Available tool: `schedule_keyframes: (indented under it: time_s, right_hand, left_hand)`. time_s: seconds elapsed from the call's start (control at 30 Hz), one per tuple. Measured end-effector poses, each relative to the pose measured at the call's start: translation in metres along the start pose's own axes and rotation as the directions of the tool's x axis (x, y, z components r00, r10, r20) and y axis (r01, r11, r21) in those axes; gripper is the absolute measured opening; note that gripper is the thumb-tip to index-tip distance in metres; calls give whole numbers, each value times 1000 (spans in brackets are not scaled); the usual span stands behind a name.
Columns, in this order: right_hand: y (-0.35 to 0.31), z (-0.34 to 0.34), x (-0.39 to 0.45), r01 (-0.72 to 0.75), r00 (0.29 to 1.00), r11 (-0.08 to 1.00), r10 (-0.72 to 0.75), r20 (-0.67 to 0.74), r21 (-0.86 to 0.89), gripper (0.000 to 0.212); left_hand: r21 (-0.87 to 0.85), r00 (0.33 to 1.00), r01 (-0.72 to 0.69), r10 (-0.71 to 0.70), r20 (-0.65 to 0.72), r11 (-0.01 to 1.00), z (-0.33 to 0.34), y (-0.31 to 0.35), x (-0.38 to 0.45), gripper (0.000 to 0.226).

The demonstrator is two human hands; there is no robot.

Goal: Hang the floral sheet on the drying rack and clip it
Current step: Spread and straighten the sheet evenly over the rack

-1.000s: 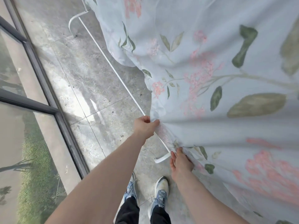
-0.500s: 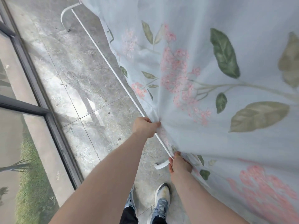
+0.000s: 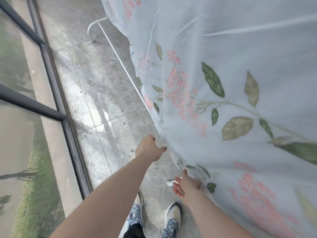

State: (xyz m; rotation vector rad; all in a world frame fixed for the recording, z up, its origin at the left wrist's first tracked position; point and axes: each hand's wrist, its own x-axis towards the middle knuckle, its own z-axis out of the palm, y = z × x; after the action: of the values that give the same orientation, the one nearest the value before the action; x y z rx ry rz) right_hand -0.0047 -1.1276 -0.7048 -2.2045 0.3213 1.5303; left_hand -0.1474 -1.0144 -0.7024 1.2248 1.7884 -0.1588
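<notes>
The floral sheet (image 3: 231, 69), pale blue with pink blossoms and green leaves, lies draped over the white drying rack and fills the right side of the head view. One white rack bar (image 3: 118, 59) shows bare along the sheet's left edge, ending in a curved foot at the far end. My left hand (image 3: 150, 148) pinches the sheet's edge where it meets that bar. My right hand (image 3: 186, 184) grips the sheet's lower edge closer to me, beside the rack's near white end (image 3: 170, 182). No clip is visible.
Grey stone floor tiles (image 3: 103, 93) run along the rack's left. A dark-framed glass railing (image 3: 54, 93) borders them, with grass below beyond it. My two shoes (image 3: 171, 219) stand at the bottom edge.
Both hands keep their hold on the sheet's edge. The sheet has slid further over the bar, now covering its near part, and the camera has shifted so the rack sits more to the right.
</notes>
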Motion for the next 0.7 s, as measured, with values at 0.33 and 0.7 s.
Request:
schedule_keyframes:
  time_s: [0.33,0.7]
  right_hand:
    - [-27,-66,-170,698,706,542,-628,327,-467,34]
    - [-55,-147,-349,859,496,296,-683,537,-417,49]
  left_hand:
    - [-84,993,-77,69,-92,994,-103,-30,-166,51]
    - [-475,945,-235,85,-315,848,-198,23,-384,29]
